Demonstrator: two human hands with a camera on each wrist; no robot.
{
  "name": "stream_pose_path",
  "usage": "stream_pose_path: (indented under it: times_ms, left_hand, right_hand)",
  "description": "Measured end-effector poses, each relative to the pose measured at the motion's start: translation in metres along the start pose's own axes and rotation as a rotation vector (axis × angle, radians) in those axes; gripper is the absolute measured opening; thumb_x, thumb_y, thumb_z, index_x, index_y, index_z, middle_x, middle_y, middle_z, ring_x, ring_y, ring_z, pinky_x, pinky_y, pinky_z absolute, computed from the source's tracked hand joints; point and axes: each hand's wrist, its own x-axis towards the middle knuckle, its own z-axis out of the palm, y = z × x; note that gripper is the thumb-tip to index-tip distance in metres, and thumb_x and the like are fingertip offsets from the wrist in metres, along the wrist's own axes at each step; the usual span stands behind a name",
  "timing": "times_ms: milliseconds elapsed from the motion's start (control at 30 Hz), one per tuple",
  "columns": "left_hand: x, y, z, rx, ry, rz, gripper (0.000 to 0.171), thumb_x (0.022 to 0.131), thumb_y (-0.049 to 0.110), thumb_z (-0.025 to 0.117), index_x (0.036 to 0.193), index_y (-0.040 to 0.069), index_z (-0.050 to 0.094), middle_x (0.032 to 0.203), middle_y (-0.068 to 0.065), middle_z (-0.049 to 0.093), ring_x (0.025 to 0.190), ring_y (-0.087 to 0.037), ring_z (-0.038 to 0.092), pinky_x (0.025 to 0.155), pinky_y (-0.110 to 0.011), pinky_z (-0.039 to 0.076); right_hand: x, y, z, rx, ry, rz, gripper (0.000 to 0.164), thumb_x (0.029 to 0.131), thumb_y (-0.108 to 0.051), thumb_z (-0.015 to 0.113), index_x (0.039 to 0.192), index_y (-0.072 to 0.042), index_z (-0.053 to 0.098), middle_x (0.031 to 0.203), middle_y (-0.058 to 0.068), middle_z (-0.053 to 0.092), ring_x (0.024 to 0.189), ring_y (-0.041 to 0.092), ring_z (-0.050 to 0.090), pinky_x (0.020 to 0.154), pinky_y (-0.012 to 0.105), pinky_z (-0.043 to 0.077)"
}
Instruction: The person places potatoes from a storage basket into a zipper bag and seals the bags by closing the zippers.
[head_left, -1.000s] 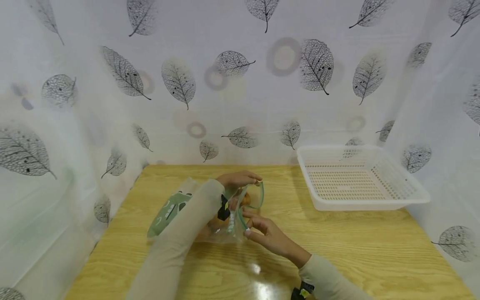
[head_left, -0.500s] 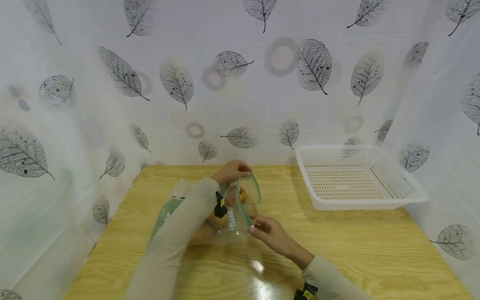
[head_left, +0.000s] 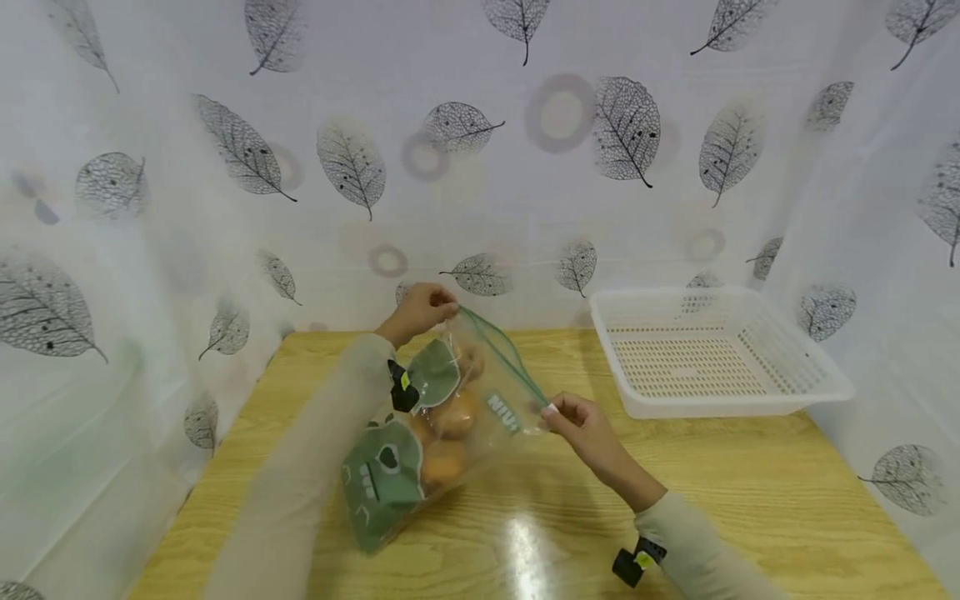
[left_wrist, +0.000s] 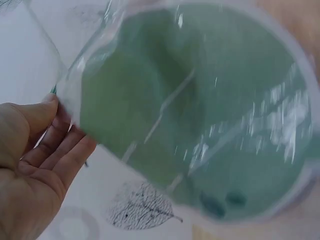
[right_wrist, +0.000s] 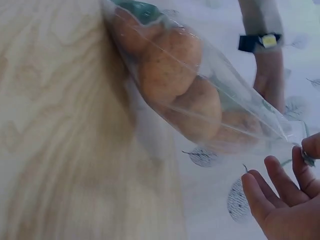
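A clear zip bag point(head_left: 390, 479) with a green cartoon print hangs tilted between my hands, its green-edged mouth toward the right. Several brownish-orange potatoes point(right_wrist: 170, 62) show through the plastic in the right wrist view. My left hand point(head_left: 420, 312) pinches the far upper corner of the mouth between thumb and fingers. At the other end of the mouth, my right hand point(head_left: 588, 433) pinches the corner by a small white zip slider point(head_left: 551, 409). The green print fills much of the left wrist view. Whether the bag's bottom touches the table cannot be told.
A white perforated plastic basket point(head_left: 742, 410) stands at the back right of the wooden table point(head_left: 675, 492). Behind and along both sides hangs a pale curtain point(head_left: 480, 217) printed with leaves.
My hands have moved apart, the left up and leftward, the right rightward. The bag's mouth is now stretched between them, and the bag has risen and turned its printed side into view.
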Motion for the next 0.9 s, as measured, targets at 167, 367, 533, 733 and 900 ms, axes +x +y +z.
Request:
stream_pose_path:
  times_ms: [167, 367, 533, 733, 900]
  left_hand:
    - [-0.013, 0.001, -0.029, -0.015, 0.008, -0.02, 0.025, 0.099, 0.016, 0.056, 0.113, -0.004, 0.06, 0.104, -0.019, 0.064, 0.096, -0.032, 0.063, 0.083, -0.036, 0.058]
    - [-0.028, 0.002, -0.052, -0.084, 0.01, -0.005, 0.024, 0.098, 0.015, 0.056, 0.112, -0.005, 0.059, 0.103, -0.02, 0.063, 0.092, -0.029, 0.065, 0.084, -0.036, 0.06]
    - [-0.043, 0.002, -0.063, -0.149, 0.043, 0.007, 0.023, 0.097, 0.012, 0.058, 0.111, -0.006, 0.06, 0.098, -0.016, 0.064, 0.08, -0.013, 0.066, 0.08, -0.03, 0.061]
    - [-0.061, 0.012, -0.07, -0.168, 0.106, 0.063, 0.023, 0.096, 0.013, 0.06, 0.108, -0.006, 0.06, 0.098, -0.019, 0.065, 0.077, -0.008, 0.067, 0.08, -0.032, 0.061]
    - [-0.072, 0.022, -0.074, -0.11, 0.158, 0.139, 0.024, 0.095, 0.016, 0.062, 0.106, -0.005, 0.062, 0.097, -0.021, 0.067, 0.078, -0.007, 0.068, 0.078, -0.027, 0.061]
  right_hand:
    - [0.01, -0.008, -0.019, 0.057, 0.081, 0.035, 0.029, 0.1, -0.019, 0.053, 0.1, 0.01, 0.056, 0.1, 0.008, 0.066, 0.09, 0.011, 0.065, 0.086, 0.029, 0.058]
    - [0.027, -0.026, -0.036, 0.098, 0.174, 0.049, 0.026, 0.099, -0.017, 0.056, 0.097, 0.009, 0.056, 0.087, -0.002, 0.069, 0.08, 0.009, 0.068, 0.079, 0.028, 0.061]
    - [0.042, -0.038, -0.048, 0.065, 0.21, 0.069, 0.022, 0.097, -0.013, 0.059, 0.098, 0.009, 0.056, 0.082, -0.005, 0.069, 0.075, 0.008, 0.067, 0.075, 0.028, 0.061]
    - [0.057, -0.053, -0.061, -0.043, 0.221, 0.047, 0.027, 0.095, -0.012, 0.061, 0.106, 0.012, 0.057, 0.083, -0.004, 0.069, 0.076, 0.006, 0.067, 0.075, 0.025, 0.061]
    - [0.064, -0.062, -0.07, -0.134, 0.232, -0.035, 0.024, 0.094, -0.009, 0.062, 0.106, 0.012, 0.058, 0.084, -0.001, 0.069, 0.075, 0.007, 0.067, 0.073, 0.025, 0.061]
